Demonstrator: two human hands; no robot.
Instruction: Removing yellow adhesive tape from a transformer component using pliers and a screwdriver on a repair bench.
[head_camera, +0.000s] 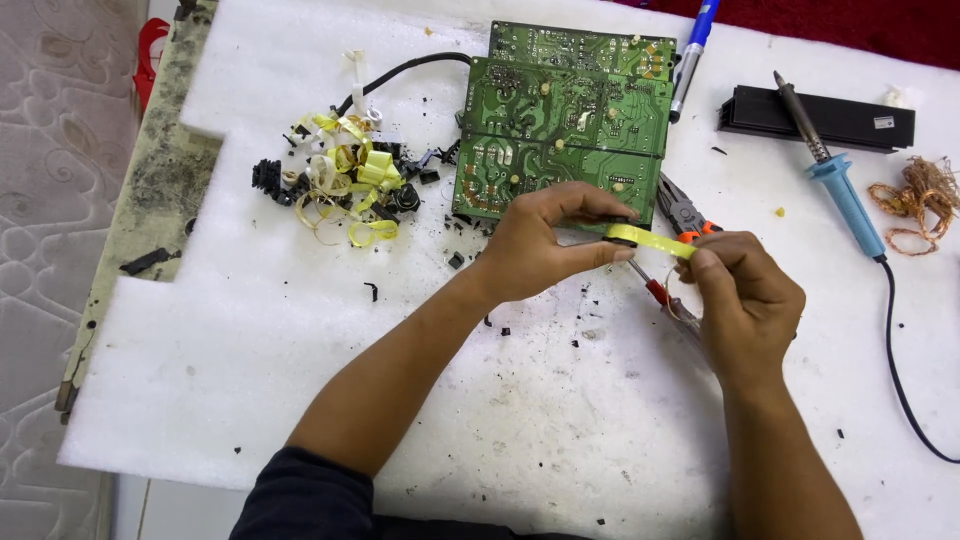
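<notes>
Just below the green circuit board (560, 115), the left hand (540, 245) pinches a small dark part (622, 240) between thumb and fingers, while the right hand (745, 290) has its fingers closed on the free end of a yellow tape strip (652, 239). The strip runs nearly level from the part toward the right hand, above the white foam table (300, 350). Pliers (685, 212) lie just behind the hands.

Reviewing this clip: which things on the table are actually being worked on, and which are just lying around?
In hand:
left hand holding a small dark part
right hand pulling yellow tape off it

Lying about:
circuit boards
pliers
screwdriver
soldering iron
black heatsink
copper wire
tape scraps
pen
</notes>
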